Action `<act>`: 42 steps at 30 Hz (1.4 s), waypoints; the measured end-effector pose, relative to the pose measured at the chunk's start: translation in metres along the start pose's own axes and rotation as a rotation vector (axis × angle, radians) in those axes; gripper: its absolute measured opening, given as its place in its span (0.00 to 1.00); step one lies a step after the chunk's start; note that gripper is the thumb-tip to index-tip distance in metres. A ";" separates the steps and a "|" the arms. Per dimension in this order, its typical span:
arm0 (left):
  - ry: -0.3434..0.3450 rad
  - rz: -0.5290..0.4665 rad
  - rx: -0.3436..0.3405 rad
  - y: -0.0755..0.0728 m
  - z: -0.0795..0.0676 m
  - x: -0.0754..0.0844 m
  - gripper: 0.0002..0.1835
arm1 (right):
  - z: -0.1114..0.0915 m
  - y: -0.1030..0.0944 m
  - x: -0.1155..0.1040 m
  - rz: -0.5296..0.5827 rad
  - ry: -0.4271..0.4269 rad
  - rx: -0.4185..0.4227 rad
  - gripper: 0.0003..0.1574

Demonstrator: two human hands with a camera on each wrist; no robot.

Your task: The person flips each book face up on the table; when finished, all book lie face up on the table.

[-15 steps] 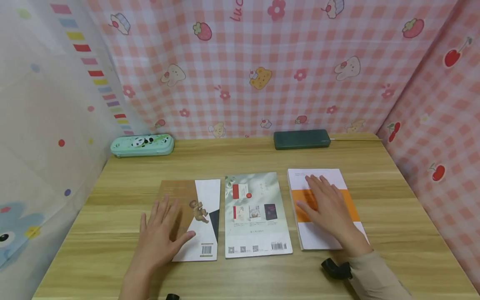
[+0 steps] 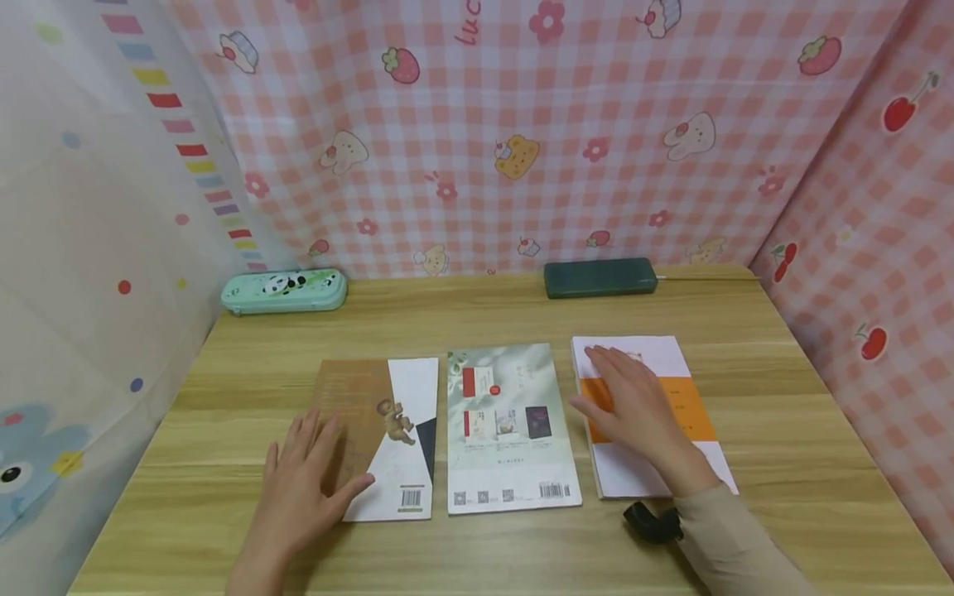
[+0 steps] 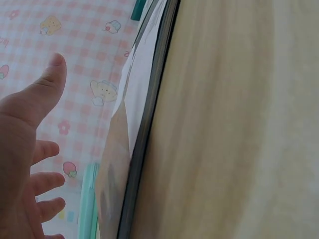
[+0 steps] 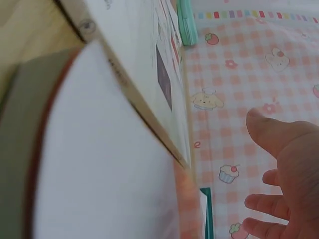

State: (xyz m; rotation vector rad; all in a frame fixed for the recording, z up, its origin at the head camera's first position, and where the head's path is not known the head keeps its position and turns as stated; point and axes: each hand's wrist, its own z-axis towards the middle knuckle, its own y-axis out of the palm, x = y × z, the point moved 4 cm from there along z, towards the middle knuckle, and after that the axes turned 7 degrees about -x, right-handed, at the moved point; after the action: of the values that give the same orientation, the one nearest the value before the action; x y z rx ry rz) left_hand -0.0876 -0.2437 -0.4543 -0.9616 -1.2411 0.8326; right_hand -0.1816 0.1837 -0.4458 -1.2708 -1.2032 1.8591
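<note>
Two cases [image 2: 283, 302] [image 2: 599, 278] line the table's [image 2: 507, 555] back edge; nearer, three books [image 2: 373, 505] [image 2: 514, 476] [image 2: 681, 406] in a row. Left hand [image 2: 301, 484] and right hand [image 2: 633, 410], unclenched, empty, over the outer two.

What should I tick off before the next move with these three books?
1. Left hand holding nothing: ok, fingers extended by the brown-and-white book.
2. Right hand holding nothing: ok, fingers extended over the orange-and-white book.
3. Books separate: ok, gaps show on both sides of the middle book.
4. Mint pencil case and dark green box clear of the books: ok, both stand behind them.
5. Orange-and-white book's upper face fully visible: not ok, the right hand covers part.
6. Pages undamaged inside: cannot tell, all three are closed.
</note>
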 end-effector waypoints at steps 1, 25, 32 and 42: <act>-0.007 -0.003 -0.006 0.000 -0.001 0.000 0.49 | 0.001 0.000 -0.001 0.003 0.000 -0.006 0.50; -0.031 -0.014 0.062 0.003 -0.028 -0.022 0.52 | 0.052 0.024 -0.041 0.117 -0.093 0.013 0.46; -0.057 -0.013 0.022 0.007 -0.032 -0.030 0.54 | 0.062 0.028 -0.051 0.146 -0.086 -0.033 0.45; -0.133 -0.056 -0.110 0.008 -0.036 -0.031 0.65 | 0.082 0.037 -0.069 0.148 -0.066 -0.108 0.44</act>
State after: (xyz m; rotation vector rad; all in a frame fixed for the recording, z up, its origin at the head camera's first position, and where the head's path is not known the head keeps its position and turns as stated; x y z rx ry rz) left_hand -0.0565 -0.2736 -0.4752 -0.9669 -1.4348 0.8012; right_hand -0.2300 0.0814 -0.4398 -1.4004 -1.2900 1.9780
